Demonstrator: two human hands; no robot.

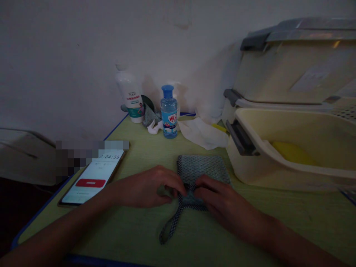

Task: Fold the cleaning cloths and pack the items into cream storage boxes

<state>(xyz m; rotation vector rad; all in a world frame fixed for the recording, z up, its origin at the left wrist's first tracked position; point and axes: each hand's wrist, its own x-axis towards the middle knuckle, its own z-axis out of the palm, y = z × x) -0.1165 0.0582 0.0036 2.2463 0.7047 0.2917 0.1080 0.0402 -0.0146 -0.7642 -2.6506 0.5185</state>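
Observation:
A grey-green woven cleaning cloth (204, 167) with dark checkered edging lies on the table in front of me. Its checkered hanging loop (169, 226) trails toward the front edge. Part of the cloth's lower left is turned over, showing a bluer patch between my hands. My left hand (148, 187) comes in from the left, thumb and fingers closed at the cloth's left edge. On the other side, my right hand (222, 198) has bent fingers gripping the turned-over part; its thumb is mostly hidden.
Left of my hands lies a phone (93, 178) showing a timer. At the back stand a blue-capped bottle (169, 118) and a white bottle (130, 96), beside a crumpled white tissue (204, 133). A cream plastic bin (250, 170) holds something yellow, with a lidded box (283, 70) behind.

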